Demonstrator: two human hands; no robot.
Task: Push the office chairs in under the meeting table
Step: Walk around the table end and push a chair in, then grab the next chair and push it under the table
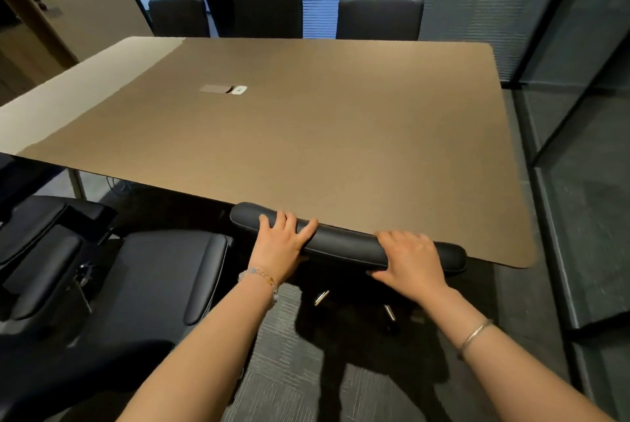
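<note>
A black office chair's backrest top (344, 244) sits tight against the near edge of the brown meeting table (306, 135); its seat is hidden beneath the tabletop. My left hand (283, 241) and my right hand (409, 258) both grip the top of that backrest, fingers over the front, thumbs behind. A second black chair (160, 278) stands pulled out to the left, its seat and armrests exposed. A third black chair (37, 241) stands further left, also out from the table.
Three dark chairs (267, 12) line the far side, tucked against the table. A cable box (223, 89) sits in the tabletop's middle. Glass walls (579, 149) run along the right, close to the table. Chrome base legs (322, 297) show below. A door (30, 12) is at far left.
</note>
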